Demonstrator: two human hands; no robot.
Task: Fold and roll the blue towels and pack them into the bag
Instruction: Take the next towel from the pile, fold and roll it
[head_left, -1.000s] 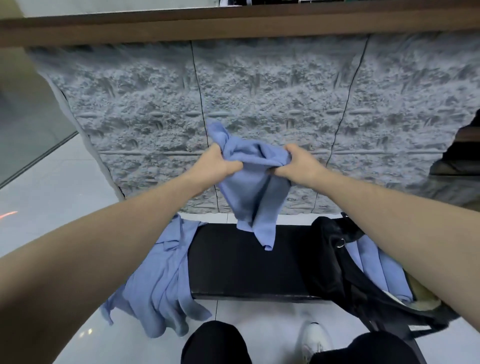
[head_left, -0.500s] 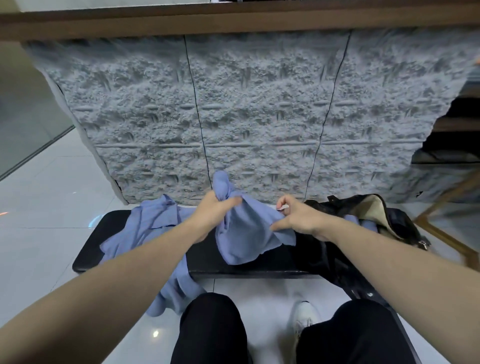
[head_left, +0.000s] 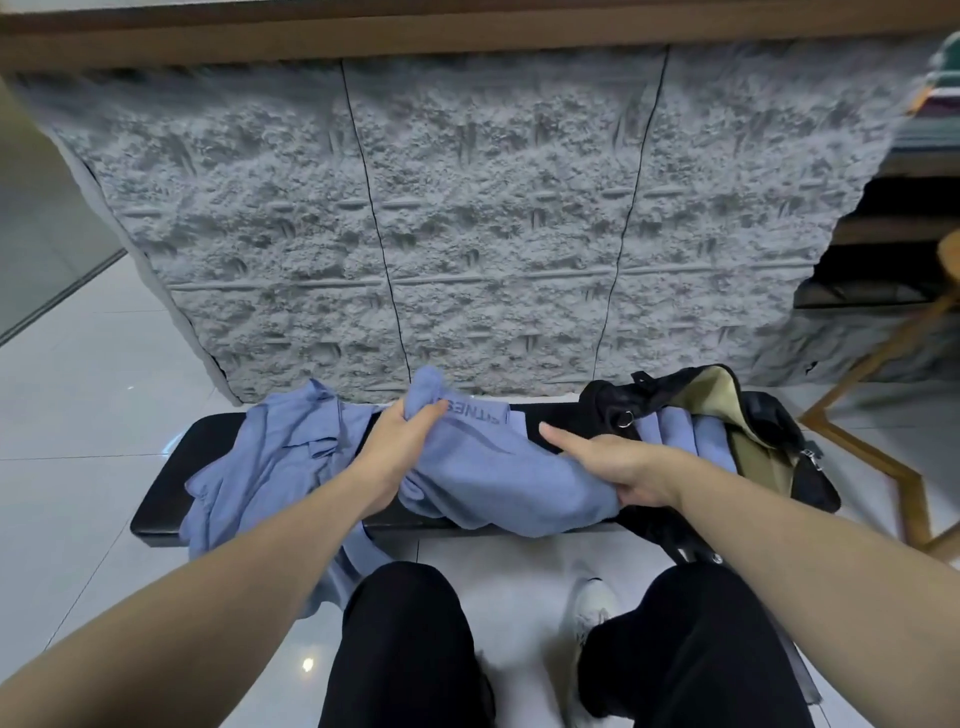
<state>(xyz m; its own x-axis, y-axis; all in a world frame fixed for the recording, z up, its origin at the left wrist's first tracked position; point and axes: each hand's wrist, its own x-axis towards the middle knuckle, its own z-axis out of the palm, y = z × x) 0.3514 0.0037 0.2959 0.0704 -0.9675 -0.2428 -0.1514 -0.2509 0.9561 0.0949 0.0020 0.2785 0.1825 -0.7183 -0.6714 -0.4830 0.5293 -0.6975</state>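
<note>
A blue towel (head_left: 498, 478) with dark lettering lies bunched on the black bench (head_left: 171, 499). My left hand (head_left: 400, 436) grips its far left corner. My right hand (head_left: 618, 467) holds its right edge, with the index finger stretched out straight over the cloth. More loose blue towels (head_left: 275, 457) are heaped on the bench's left end, and part of them hangs over the front edge. The black bag (head_left: 769, 415) with a tan lining stands open on the right end, with rolled blue towels (head_left: 680, 431) inside.
A rough grey stone wall (head_left: 493, 223) rises right behind the bench. A wooden stool leg (head_left: 872, 457) stands at the right. My knees in black trousers (head_left: 415, 649) and a white shoe (head_left: 592, 618) are below, on the glossy white tile floor.
The towel, held up in the air a second ago, has come down onto the bench. My right hand has slid to its right edge. The view has tilted down.
</note>
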